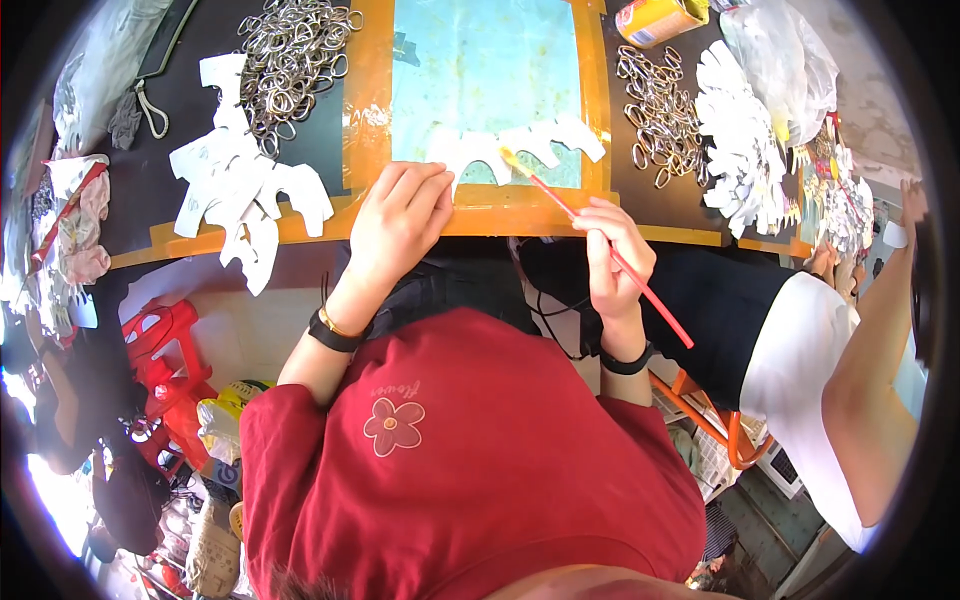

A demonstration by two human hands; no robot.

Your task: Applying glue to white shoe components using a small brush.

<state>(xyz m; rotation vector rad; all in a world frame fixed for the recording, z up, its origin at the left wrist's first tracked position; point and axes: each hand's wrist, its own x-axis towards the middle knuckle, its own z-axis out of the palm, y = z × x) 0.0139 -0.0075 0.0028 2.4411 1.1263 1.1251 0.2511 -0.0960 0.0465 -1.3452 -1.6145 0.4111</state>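
Observation:
My right hand (615, 250) grips a thin red-handled paintbrush (642, 285). Its yellowish bristles touch a white cut-out piece (478, 152) with a scalloped, toothed edge. That piece lies on the pale blue sheet (485, 65), near the table's front edge. My left hand (400, 215) is closed at the piece's left end, with the fingertips pressed together on it. More white cut-out pieces (225, 180) are heaped to the left of my left hand, and some overhang the table edge.
Metal rings (295, 60) form a pile at the far left, with more rings (660, 110) at right. A yellow can (660, 20) lies beyond them. White strips (740, 140) and a clear plastic bag (785, 65) lie farther right. Another person's arm (875, 380) is beside me. Red stools (165, 370) stand lower left.

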